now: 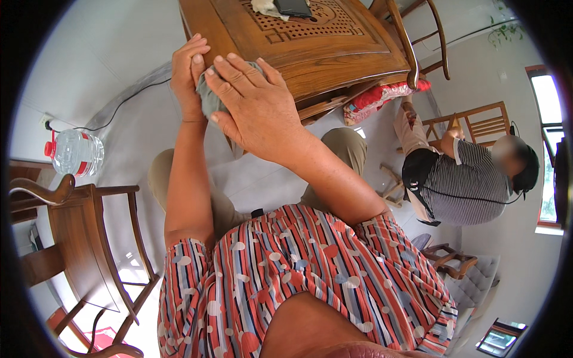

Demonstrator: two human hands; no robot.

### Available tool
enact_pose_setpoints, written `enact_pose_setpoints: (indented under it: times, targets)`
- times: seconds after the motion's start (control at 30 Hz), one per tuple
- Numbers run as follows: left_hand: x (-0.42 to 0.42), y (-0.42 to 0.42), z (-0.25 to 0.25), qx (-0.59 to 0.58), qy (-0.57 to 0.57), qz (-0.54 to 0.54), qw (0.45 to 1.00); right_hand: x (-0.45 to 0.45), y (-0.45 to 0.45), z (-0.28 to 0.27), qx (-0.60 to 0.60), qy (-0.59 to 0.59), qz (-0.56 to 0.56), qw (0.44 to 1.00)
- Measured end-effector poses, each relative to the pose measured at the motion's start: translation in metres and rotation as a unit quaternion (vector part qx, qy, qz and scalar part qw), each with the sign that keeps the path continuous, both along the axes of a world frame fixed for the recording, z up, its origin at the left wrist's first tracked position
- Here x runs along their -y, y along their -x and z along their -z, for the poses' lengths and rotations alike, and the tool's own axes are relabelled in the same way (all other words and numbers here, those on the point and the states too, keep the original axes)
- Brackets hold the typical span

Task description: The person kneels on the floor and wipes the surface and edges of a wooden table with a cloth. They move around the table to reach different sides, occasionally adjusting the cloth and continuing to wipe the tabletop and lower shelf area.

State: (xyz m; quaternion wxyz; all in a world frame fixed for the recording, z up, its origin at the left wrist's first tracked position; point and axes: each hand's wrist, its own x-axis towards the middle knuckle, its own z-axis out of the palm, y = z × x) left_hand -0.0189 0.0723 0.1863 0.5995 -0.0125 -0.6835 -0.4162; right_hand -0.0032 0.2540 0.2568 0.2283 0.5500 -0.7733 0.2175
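Observation:
A greenish-grey cloth point(207, 100) lies bunched over the near left corner of a carved wooden table point(340, 71). My right hand point(257, 103) presses flat over it, fingers spread across the cloth. At the table's left edge is my left hand point(190, 74), just left of the cloth, with its fingertips and thumb curled onto the edge; its grip is partly hidden. Farther along the tabletop, a black phone point(293, 8) rests partly on a crumpled white cloth point(267, 9), above an openwork pattern of small holes.
Wooden chairs stand at left point(80, 241) and far right of the table. A large water bottle point(76, 152) sits by the wall, near a black cord point(121, 106). At right, a person point(465, 179) in a striped shirt sits near a red patterned cushion point(380, 100).

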Motion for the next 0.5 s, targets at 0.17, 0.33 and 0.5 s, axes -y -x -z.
enact_pose_setpoints:
  times: [0.17,0.33,0.5]
  targets:
    - [0.001,-0.004,-0.006,-0.007,0.022,-0.023,0.999,-0.025,0.018,-0.008,0.004,-0.019,0.012,1.0]
    - [-0.001,-0.012,-0.01,0.015,0.03,-0.042,0.999,-0.075,0.095,-0.001,-0.054,-0.014,0.118,0.991]
    - [-0.003,-0.011,-0.008,0.016,0.028,-0.03,0.999,-0.148,0.21,0.015,-0.084,-0.04,0.209,0.973]
